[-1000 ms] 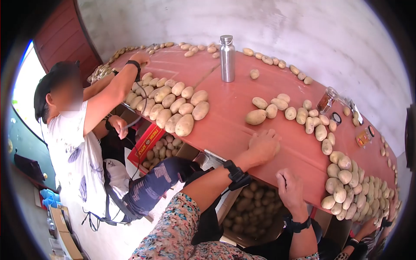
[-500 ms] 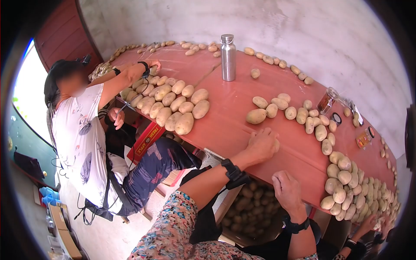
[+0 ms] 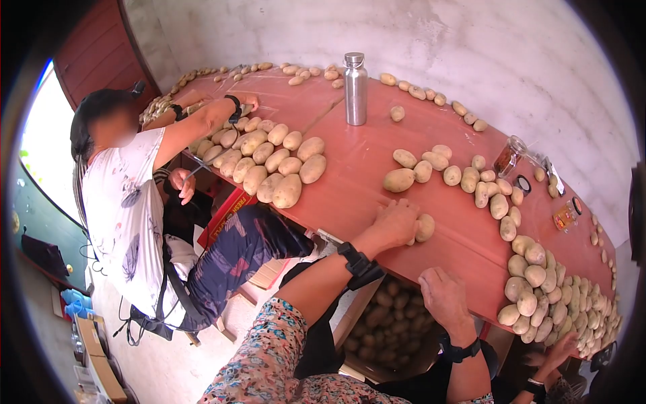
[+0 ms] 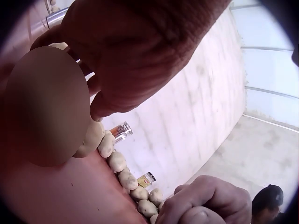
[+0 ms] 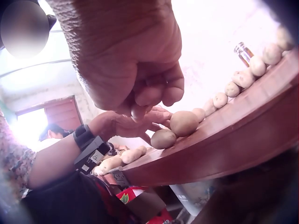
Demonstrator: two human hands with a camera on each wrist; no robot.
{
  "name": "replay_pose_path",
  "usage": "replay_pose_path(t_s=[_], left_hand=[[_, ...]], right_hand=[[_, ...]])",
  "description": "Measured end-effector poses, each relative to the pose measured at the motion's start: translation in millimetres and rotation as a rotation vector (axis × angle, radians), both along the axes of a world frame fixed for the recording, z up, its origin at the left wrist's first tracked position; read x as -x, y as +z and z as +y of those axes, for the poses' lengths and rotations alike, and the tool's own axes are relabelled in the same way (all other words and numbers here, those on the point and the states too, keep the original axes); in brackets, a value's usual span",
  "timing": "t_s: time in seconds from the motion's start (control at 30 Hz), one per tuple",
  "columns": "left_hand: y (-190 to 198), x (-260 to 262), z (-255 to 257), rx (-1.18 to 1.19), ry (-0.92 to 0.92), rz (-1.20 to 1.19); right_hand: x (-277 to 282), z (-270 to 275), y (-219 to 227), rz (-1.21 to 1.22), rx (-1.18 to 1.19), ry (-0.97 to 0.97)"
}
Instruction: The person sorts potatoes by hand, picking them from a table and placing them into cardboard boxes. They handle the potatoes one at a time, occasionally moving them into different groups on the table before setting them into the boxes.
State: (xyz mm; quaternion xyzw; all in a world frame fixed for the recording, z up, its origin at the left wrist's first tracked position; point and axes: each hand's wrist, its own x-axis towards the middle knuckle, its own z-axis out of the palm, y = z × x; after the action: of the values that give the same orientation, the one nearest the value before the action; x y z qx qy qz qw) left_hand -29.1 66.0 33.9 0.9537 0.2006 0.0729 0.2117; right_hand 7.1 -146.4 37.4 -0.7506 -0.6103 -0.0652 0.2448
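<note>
Two potatoes (image 5: pixel 183 123) by left hand (image 3: pixel 397 222) | one part-hidden, head view | contact unclear

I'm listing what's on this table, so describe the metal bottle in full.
The bottle is tall, cylindrical and silvery, apparently brushed metal, with rounded shoulders. Its metallic-looking cap is on, with a thin loop handle beside it. It stands upright on the red table, near a lone potato. No hand touches it. Its contents are hidden.

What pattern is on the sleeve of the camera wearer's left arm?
The sleeve has a small multicoloured floral print; the head view shows it best.
</note>
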Motion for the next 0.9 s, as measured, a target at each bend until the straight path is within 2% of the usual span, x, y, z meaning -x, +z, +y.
replay_pose_path(t_s=[0.27,0.53,0.63,0.7,0.8,0.87,0.9], left_hand=[[2.0,0.8,5.7,-0.023,-0.037,0.098],[6.3,4.5,4.8,-0.019,-0.08,0.096],[-2.0,2.8,9.6,0.011,-0.104,0.032],[-6.3,-0.9,7.1,-0.137,-0.089,-0.011],[6.5,0.4,11.3,-0.154,-0.082,-0.1],[-8.5,-6.4,16.9,-0.176,-0.117,-0.21],[-8.8,-7.7,14.3,-0.157,-0.158,-0.209]], right_hand=[[1.9,2.1,1.1,0.002,0.058,0.005],[3.4,4.3,2.4,-0.035,0.08,0.019],[4.6,5.8,4.4,-0.06,0.106,0.011],[5.3,6.9,1.8,-0.059,0.097,0.021],[6.7,5.9,-0.3,-0.062,0.1,-0.013],[3.9,4.4,-3.8,-0.068,0.113,-0.06],[2.0,4.8,-6.7,-0.065,0.099,-0.024]])
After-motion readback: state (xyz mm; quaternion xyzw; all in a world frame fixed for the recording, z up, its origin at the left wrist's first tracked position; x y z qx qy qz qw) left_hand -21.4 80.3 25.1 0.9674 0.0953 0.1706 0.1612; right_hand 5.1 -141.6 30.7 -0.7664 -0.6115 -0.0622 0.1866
